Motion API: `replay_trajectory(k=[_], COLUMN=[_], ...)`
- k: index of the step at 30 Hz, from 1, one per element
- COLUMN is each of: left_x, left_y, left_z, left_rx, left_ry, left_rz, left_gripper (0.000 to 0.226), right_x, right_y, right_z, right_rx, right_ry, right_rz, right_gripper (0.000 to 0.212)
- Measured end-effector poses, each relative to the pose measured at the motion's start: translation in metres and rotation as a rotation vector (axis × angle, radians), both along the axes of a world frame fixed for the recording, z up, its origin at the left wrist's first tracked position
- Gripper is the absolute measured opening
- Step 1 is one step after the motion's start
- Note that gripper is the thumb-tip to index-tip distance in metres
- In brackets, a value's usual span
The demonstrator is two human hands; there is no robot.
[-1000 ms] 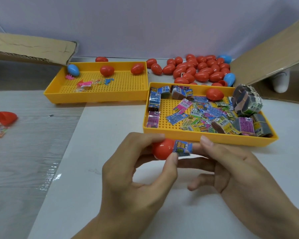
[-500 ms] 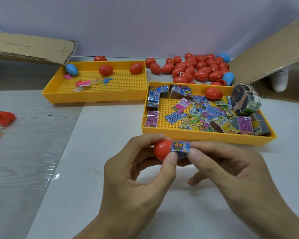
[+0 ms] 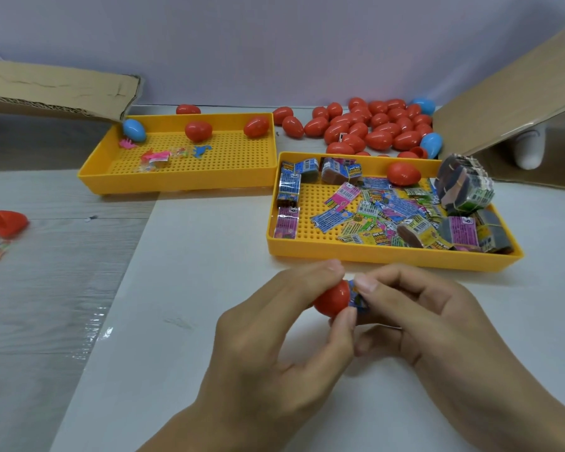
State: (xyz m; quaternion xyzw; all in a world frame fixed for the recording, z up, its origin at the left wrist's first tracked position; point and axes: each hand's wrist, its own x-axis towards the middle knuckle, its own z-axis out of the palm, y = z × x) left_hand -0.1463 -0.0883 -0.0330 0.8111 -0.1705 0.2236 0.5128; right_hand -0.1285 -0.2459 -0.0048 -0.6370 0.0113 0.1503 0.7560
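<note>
My left hand [image 3: 274, 347] grips a red plastic egg half [image 3: 331, 298] between thumb and fingers, just in front of the near yellow tray [image 3: 388, 257]. My right hand [image 3: 437, 324] pinches a small folded blue printed paper [image 3: 356, 296] and presses it against the open side of the egg half. Most of the paper is hidden behind my fingers. The near tray holds several printed paper slips, banded bundles of them and one red egg [image 3: 403, 173].
A second yellow tray [image 3: 177, 184] at the back left holds a blue egg, two red eggs and small toy packets. A pile of red eggs [image 3: 372, 128] lies behind the trays. Cardboard flaps stand at both sides. More red egg halves [image 3: 4, 223] lie at the far left.
My right fingers have pushed the folded paper further toward the egg half, so less of the paper shows. Both hands stayed in the same place.
</note>
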Motion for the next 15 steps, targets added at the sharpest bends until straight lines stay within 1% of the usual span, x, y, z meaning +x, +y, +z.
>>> replay_trajectory(k=[4,8,12,15], left_x=[-0.0022,-0.0022,-0.0013,-0.0006], left_y=[-0.0027,-0.0034,-0.0019,-0.0018], left_z=[-0.0022,-0.0031,-0.0038,-0.0041], left_rx=[0.06,0.057,0.083,0.09], left_ry=[-0.129,-0.116,-0.115,-0.125], left_rz=[0.069,0.063,0.035,0.041], left_gripper=[0.032,0.035,0.037,0.037], right_x=[-0.0031,-0.0054,-0.0055,-0.0049], right_y=[0.0022,0.0028,0.0031,0.0032], right_z=[-0.0007,-0.0008,-0.0011,0.0], right_rx=[-0.001,-0.048,-0.033,-0.01], right_ry=[0.037,0.065,0.068,0.11], right_rz=[-0.056,-0.092,-0.106,-0.113], right_gripper=[0.033,0.034,0.032,0.031])
